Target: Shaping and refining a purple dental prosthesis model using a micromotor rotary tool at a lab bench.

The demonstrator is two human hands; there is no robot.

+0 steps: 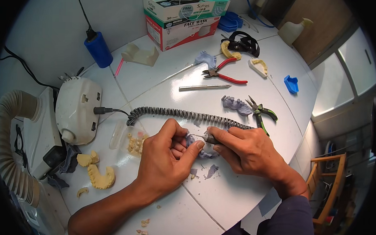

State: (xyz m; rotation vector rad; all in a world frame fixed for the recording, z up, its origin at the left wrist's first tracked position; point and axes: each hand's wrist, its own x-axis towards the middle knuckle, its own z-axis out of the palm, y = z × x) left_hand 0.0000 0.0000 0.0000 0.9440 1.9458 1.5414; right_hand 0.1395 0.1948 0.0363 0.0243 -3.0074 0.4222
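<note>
Between my hands is a grey-purple dental mould [190,141], partly hidden by fingers. My left hand [163,160] is closed on its left side, thumb across the near edge. My right hand [255,155] grips a rotary handpiece [211,138] like a pen. Its thin metal bit points left and meets the mould; whether it spins I cannot tell. Grey-purple scraps [212,171] lie on the tabletop just below. A black coiled cord [184,113] runs behind both hands from the white control box [77,109].
Beyond the cord are a craft knife [204,88], red-handled cutters [225,73], green-handled pliers [260,113] and another grey-purple mould piece [237,105]. Yellow dental casts [101,177] and a clear box of small teeth [134,142] sit left. A ribbed hose [9,140] stands at far left. Mask boxes [180,32] are stacked behind.
</note>
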